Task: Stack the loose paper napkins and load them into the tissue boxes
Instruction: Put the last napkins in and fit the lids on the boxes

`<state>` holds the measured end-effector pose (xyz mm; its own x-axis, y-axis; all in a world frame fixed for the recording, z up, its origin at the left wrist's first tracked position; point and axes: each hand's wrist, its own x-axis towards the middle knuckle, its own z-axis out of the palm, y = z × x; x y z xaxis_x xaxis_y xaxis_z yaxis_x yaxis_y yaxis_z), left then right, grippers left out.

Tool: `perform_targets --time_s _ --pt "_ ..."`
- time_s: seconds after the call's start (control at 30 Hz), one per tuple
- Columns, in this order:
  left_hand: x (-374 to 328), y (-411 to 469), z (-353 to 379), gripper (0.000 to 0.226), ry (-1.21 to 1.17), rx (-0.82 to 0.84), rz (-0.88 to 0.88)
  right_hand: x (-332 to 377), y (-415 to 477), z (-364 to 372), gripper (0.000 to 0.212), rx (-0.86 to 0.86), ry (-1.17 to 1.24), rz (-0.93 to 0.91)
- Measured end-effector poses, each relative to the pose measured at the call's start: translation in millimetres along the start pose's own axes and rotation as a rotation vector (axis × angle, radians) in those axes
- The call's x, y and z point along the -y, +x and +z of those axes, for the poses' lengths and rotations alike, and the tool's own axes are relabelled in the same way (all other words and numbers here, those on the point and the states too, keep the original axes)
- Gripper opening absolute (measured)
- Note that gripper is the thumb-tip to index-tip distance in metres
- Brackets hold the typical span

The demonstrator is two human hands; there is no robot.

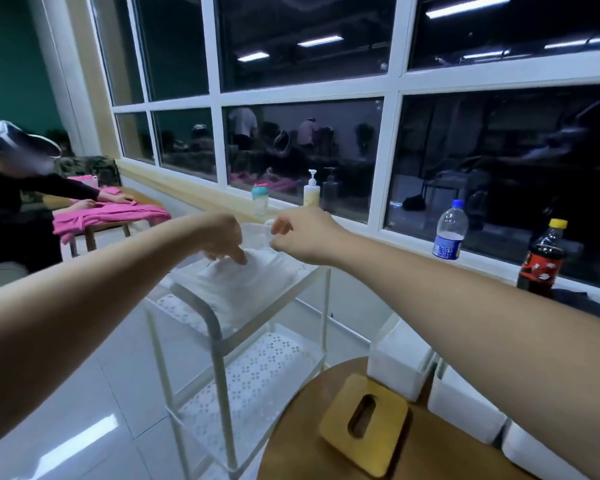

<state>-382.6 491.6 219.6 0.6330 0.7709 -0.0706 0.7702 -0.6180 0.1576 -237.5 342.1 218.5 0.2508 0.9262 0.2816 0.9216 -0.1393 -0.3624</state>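
— Where did the napkins (pixel 246 285) lie?
— In a white pile on the top tray of the white cart (pixel 212 329), near the middle of the view.
— And the hands?
— Both were stretched out over that pile. The right hand (pixel 303 237), at the pile's 12 o'clock edge, had thumb and fingers pinched together on a lifted napkin edge. The left hand (pixel 222 237), at about 10 o'clock, pointed its fingers down onto the pile. I could not tell whether it gripped or only pressed.
— And the tissue boxes?
— White boxes (pixel 400 362) stood at 4 o'clock, beside a round wooden table (pixel 291 431). A wooden slotted lid (pixel 364 426) lay on that table at 5 o'clock.
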Motion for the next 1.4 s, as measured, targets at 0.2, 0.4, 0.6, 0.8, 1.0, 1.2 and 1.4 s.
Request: perform_targets --time_s 0.2,0.4,0.6,0.8,1.0,1.2,1.4 --pt "-6.4 0.0 7.2 0.065 -0.019 0.036 -0.058 1.6 3.5 8.2 0.034 0.037 -0.119 -0.001" --pt "-15.0 -13.0 -3.2 0.071 -0.057 -0.090 -0.023 -6.1 -0.7 12.9 0.041 -0.047 0.029 0.000" --pt "-15.5 -29.1 -32.3 0.034 -0.214 -0.164 0.033 -19.5 -5.8 7.8 0.080 -0.078 0.290 0.081" --pt "-41.7 -62.2 -71.6 0.028 -0.558 -0.249 0.196 -25.0 -15.6 -13.2 0.069 -0.076 0.756 0.135" --pt "-100.8 -51.7 -57.0 0.030 -0.899 -0.133 0.322 -66.5 -49.8 -44.1 0.038 -0.101 1.247 0.177" --pt "-183.0 -21.9 4.7 0.033 -1.023 -0.034 0.352 -151.7 -106.0 -66.1 0.035 -0.315 1.037 0.346" --pt "-277.7 -0.6 89.6 0.022 -1.029 0.106 0.339 -240.6 -175.8 -72.4 0.021 -0.415 0.774 0.513"
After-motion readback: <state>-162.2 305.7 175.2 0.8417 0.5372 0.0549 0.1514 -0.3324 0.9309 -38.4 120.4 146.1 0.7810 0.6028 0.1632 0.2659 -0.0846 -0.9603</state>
